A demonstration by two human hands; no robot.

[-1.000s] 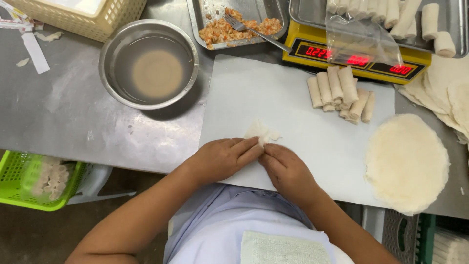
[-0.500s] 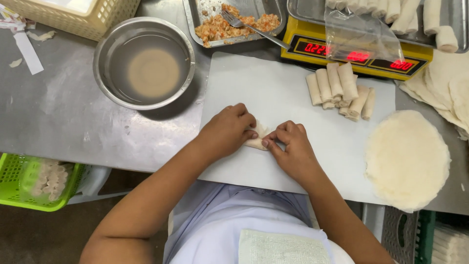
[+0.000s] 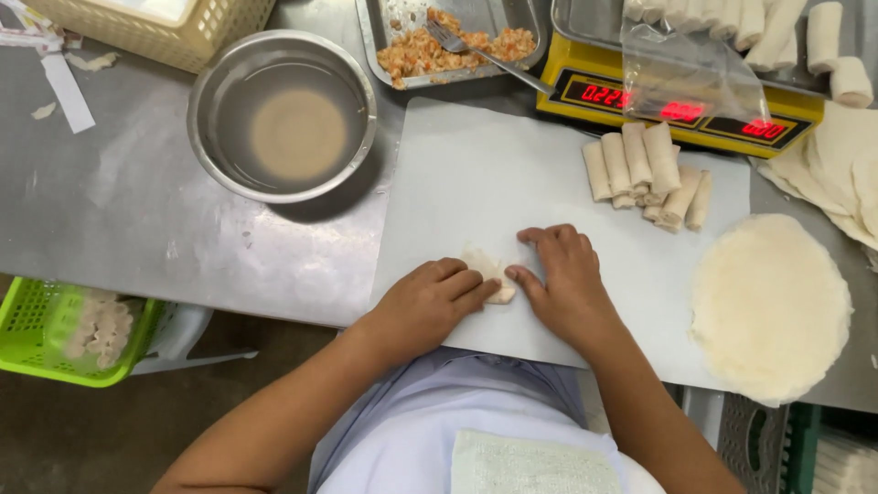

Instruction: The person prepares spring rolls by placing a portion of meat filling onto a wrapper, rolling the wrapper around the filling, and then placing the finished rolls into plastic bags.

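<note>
On the white cutting board (image 3: 485, 165) lies a small, half-rolled spring roll (image 3: 489, 274) of pale wrapper. My left hand (image 3: 425, 306) lies flat over its near left end, fingers pressing on it. My right hand (image 3: 567, 279) rests palm down just right of it, fingertips touching the wrapper's right end. Most of the roll is hidden under my fingers.
A pile of finished rolls (image 3: 649, 174) lies at the board's far right. Round wrappers (image 3: 768, 306) are stacked to the right. A steel bowl of water (image 3: 283, 114), a tray of filling with a fork (image 3: 453, 41), a yellow scale (image 3: 677, 101) and a green basket (image 3: 64, 329) surround the board.
Both hands pushed the roll away across the board, then drew back toward me. They now lie flatter over it.
</note>
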